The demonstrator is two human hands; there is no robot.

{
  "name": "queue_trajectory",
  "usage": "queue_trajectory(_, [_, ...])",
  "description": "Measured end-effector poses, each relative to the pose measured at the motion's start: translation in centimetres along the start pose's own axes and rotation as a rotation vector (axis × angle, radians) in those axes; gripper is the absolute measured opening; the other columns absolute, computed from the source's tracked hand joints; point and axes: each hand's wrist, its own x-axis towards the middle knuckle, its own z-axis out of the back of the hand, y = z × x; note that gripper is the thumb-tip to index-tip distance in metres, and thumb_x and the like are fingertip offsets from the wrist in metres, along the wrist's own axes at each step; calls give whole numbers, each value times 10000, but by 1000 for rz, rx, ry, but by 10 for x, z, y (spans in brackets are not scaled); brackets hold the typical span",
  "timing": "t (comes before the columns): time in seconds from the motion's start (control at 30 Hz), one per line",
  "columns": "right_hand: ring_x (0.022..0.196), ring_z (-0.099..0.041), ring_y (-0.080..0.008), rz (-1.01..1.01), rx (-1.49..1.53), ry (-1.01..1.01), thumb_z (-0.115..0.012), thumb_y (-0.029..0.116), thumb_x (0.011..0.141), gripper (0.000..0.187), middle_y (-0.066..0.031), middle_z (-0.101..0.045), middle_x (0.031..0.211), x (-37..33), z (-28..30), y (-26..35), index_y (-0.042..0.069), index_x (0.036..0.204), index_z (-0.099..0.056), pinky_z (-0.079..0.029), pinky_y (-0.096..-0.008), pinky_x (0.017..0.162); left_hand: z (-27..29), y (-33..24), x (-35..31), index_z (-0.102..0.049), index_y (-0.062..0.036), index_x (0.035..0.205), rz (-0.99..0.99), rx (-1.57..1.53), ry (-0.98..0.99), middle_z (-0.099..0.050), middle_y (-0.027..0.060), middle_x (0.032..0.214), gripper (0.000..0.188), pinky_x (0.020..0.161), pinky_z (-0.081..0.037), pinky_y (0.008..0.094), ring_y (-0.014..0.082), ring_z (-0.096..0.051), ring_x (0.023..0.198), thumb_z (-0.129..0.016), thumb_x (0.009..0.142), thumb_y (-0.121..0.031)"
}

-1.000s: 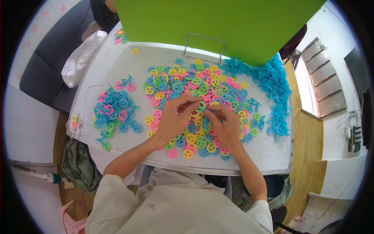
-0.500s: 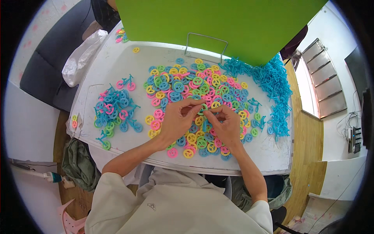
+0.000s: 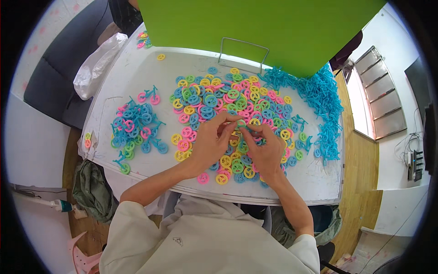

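Above a spread of small plastic wheels in blue, pink, yellow and green, my two hands meet at their fingertips. My left hand pinches a green wheel between thumb and fingers. From the other side, my right hand is closed on the same wheel, its thumb and forefinger pressed together there. Whether another small part sits between the fingertips is hidden. To the left lies a heap of joined pieces, blue frames with coloured wheels attached.
A long heap of loose blue frames runs along the table's right side. A green panel with a wire handle stands at the back. A white plastic bag hangs at the left edge of the white table.
Both hands stay together over the pile. The green wheel between the fingertips has turned and is now more covered by the fingers. The view has shifted very slightly.
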Motion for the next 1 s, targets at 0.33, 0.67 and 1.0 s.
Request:
queue_trajectory(0.33, [641,-666,-197,-54,84,-41,-774,126,750,192,-112,-675,712,0,-2,0,35,883,-669,-494,-275,570,-8,12,-1,-568,13,1052,-105,-157,-51,-643,137,1057,164,794,-520,276,170,-639,956,-480,915,30])
queue_trajectory(0.67, [787,-677,-244,273,29,-108,-750,-2,716,191,-129,-677,920,4,3,-11,27,885,-666,-536,-306,626,1,-6,0,-526,-13,1084,-73,-151,34,-604,107,1116,204,869,-505,287,173,-600,1027,-546,889,45])
queue_trajectory(1.0, [809,-675,-237,613,-21,-55,-721,-76,684,213,-103,-668,875,5,1,-21,37,859,-675,-555,-310,665,18,-7,9,-536,-18,981,110,-176,117,-610,46,914,216,787,-504,239,121,-622,892,-577,814,111])
